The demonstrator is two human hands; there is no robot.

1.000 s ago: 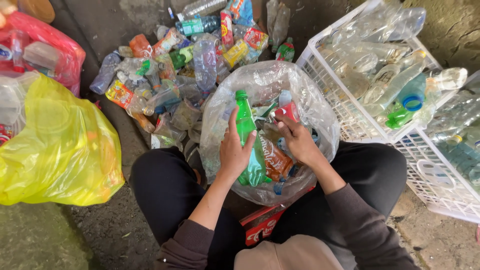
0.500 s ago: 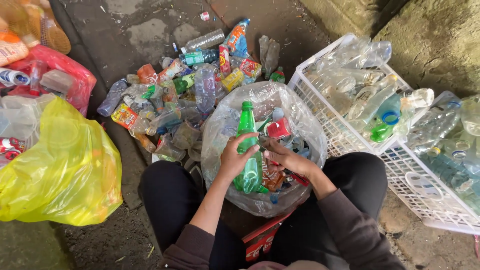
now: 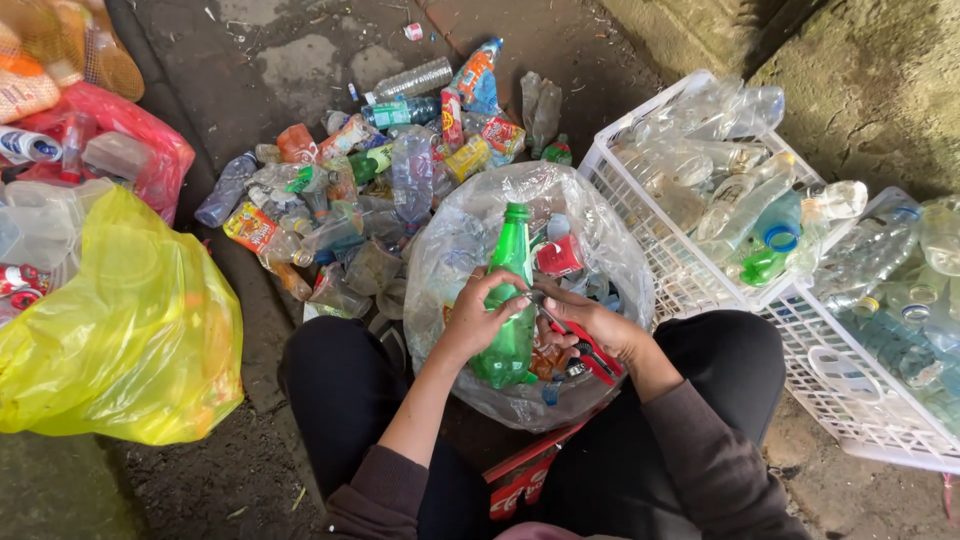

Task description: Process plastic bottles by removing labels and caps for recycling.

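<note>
Green plastic bottle [image 3: 511, 300] upright, cap end away from the person, over clear plastic bag [image 3: 610, 250]. Left hand [image 3: 480, 318] wrapped around its middle; right hand [image 3: 590, 328] clamps red-handled tool [image 3: 585, 350] against it.

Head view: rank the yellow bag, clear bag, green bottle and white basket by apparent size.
1. White basket and yellow bag: look alike, and the basket is partly hidden by its bottles, so unranked.
2. Clear bag.
3. Green bottle, held in the left hand.
</note>
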